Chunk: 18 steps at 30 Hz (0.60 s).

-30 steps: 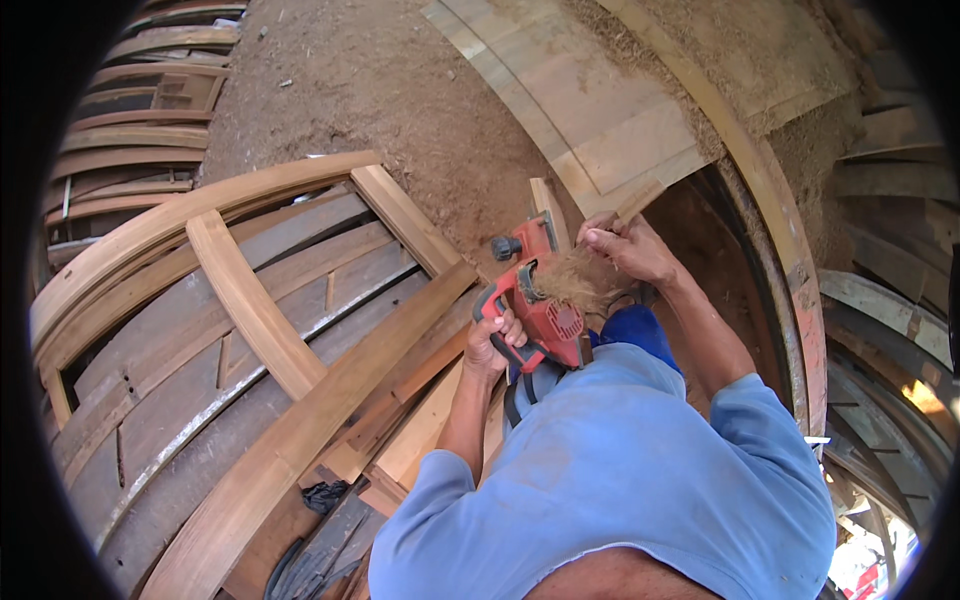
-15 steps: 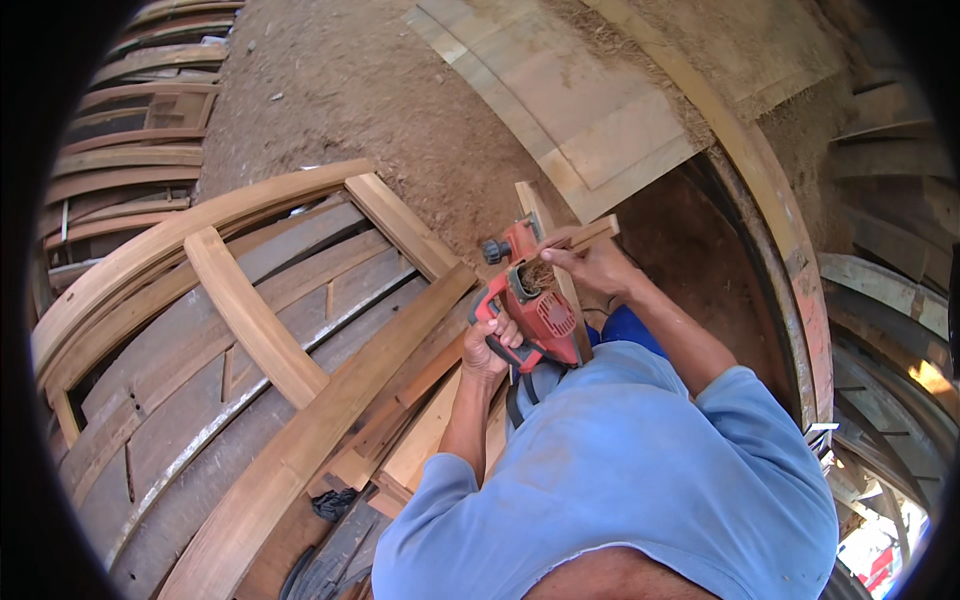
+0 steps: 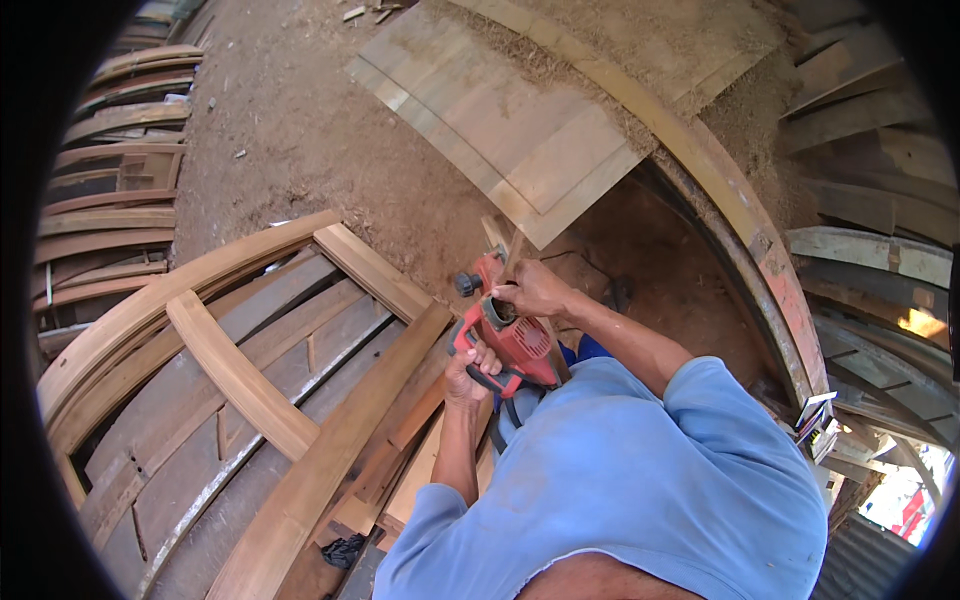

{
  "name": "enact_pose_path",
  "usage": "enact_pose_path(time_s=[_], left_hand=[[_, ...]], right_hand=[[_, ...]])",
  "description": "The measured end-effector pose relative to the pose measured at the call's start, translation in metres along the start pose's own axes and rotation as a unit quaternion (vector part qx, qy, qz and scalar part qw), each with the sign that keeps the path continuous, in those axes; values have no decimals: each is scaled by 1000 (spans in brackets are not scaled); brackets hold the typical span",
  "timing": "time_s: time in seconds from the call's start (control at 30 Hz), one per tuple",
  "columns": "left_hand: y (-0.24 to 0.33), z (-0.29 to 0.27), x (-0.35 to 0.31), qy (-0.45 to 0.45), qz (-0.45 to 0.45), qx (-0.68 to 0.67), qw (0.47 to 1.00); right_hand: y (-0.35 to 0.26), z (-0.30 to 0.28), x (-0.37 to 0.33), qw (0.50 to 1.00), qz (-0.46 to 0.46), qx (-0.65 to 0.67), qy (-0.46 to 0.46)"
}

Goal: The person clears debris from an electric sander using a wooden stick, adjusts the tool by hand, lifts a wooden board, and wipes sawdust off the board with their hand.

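Note:
A red electric hand planer is held up in front of my body, its black knob toward the far left. My left hand is wrapped round its rear handle. My right hand is closed at the planer's open chip outlet, pinching a thin wood strip that stands up past the fingers. The strip's lower end is hidden by the hand, so how deep it reaches is unclear. Behind the planer shows part of a wooden board.
At left, a wooden frame lies over boards. Large flat panels lie ahead beside a long worn beam. A dark cable runs over the dirt floor. Stacked timber lines the far left, with more boards at right.
My right hand has moved down and left onto the chip outlet. The strip has swung from pointing right to nearly upright. My view has shifted, and the left hand keeps its grip.

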State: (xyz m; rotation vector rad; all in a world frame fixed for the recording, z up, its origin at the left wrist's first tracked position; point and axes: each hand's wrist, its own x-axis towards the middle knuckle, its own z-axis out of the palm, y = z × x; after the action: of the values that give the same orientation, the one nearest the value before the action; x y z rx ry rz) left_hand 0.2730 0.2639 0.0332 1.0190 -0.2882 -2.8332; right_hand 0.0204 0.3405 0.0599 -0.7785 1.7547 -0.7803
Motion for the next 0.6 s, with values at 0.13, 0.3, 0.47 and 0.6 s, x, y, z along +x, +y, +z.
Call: enact_pose_path(time_s=[0.13,0.3,0.47,0.6], left_hand=[[-3,-5,2,1,-12,5,1000],[1,-11,-4,-7,1,-10,1000],[0,-15,-4,-21,4,-39,999],[-1,-11,-3,-14,18,-46,999]], right_hand=[[47,-28,1,982,-104,156,7],[19,-106,-53,989,-73,103,71],[15,-77,-62,981,-76,152,90],[24,-25,-43,971,-66,205,102]])
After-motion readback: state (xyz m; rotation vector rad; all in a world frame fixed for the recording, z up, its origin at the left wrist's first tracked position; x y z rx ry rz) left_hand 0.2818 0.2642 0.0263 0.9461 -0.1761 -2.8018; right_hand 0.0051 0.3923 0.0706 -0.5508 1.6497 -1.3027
